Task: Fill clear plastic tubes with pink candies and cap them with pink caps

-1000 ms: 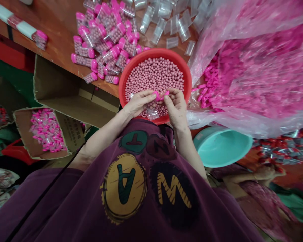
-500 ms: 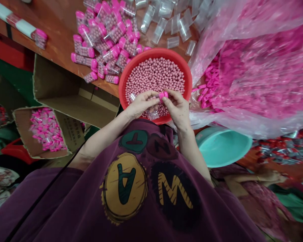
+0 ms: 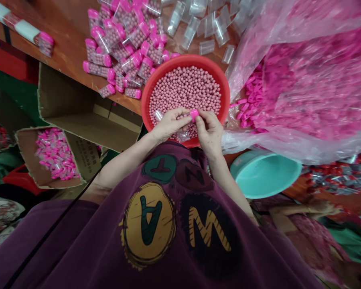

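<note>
My left hand (image 3: 168,124) is closed round a small clear plastic tube (image 3: 159,115) filled with pink beads, held over the near rim of a red bowl (image 3: 147,94). My right hand (image 3: 209,130) pinches a pink cap (image 3: 194,114) pressed against the tube's right end. The bowl is full of small pink beads (image 3: 186,90). The tube's middle is hidden by my fingers. Another clear tube (image 3: 183,137) lies in the bowl just below my hands.
Several filled, pink-capped tubes (image 3: 123,44) are heaped on the wooden table (image 3: 66,44) at upper left, empty clear tubes (image 3: 204,24) behind the bowl. A clear bag of pink caps (image 3: 303,80) fills the right. A teal basin (image 3: 264,172) sits lower right, cardboard boxes (image 3: 57,160) at left.
The pink cap, held loose between both hands a second ago, now sits on the end of the tube. My hands have drawn slightly closer together.
</note>
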